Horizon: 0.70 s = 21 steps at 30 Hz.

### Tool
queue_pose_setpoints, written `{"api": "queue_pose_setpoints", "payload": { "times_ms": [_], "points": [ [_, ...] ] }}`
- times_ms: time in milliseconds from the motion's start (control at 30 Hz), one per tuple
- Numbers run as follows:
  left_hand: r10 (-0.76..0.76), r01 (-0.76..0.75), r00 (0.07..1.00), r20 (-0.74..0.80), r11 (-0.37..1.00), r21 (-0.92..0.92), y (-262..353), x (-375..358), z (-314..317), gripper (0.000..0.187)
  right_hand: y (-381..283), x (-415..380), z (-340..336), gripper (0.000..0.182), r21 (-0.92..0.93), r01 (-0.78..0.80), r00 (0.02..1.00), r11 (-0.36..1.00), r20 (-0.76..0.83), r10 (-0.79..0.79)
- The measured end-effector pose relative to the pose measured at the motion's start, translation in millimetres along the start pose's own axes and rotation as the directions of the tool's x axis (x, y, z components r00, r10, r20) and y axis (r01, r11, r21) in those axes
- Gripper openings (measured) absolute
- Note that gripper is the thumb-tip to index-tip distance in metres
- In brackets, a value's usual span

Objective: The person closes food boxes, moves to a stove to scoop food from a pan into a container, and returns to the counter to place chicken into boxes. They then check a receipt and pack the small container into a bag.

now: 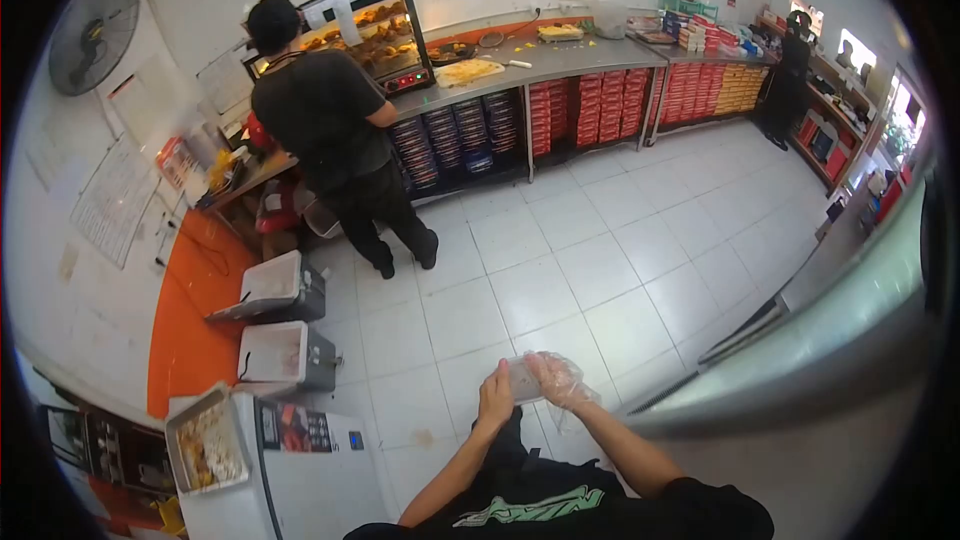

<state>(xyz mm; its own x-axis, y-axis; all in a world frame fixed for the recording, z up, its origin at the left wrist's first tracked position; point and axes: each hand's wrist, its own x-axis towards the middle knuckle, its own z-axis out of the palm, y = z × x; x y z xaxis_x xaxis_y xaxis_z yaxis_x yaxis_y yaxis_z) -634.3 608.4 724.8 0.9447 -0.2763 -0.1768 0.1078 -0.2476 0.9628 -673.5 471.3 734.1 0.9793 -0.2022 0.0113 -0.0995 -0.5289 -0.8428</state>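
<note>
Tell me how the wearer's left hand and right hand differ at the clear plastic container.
The left hand is bare, while the right hand is covered by loose, crinkled clear plastic.
The left hand is at the left side of the clear plastic container, the right hand at its right side.
Both hands hold that container.

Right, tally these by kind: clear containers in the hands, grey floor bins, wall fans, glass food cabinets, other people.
Clear container: 1
Grey bins: 2
Wall fan: 1
Glass food cabinet: 1
Other people: 2
Total: 7
</note>
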Motion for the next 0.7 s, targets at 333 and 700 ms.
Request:
{"api": "queue_pose_setpoints", "payload": {
  "times_ms": [333,700],
  "points": [
    [-0.215,0.153,0.931,0.294,0.964,0.218,82,368,57,0.069,144,315,-53,0.041,-0.129,-0.002,0.985,0.992,-0.17,-0.02],
    [-0.068,0.062,0.984,0.162,0.997,0.045,137,732,154,0.066,187,712,-184,0.047,0.516,-0.445,0.885,0.731,0.133,0.445]
  ]
}}
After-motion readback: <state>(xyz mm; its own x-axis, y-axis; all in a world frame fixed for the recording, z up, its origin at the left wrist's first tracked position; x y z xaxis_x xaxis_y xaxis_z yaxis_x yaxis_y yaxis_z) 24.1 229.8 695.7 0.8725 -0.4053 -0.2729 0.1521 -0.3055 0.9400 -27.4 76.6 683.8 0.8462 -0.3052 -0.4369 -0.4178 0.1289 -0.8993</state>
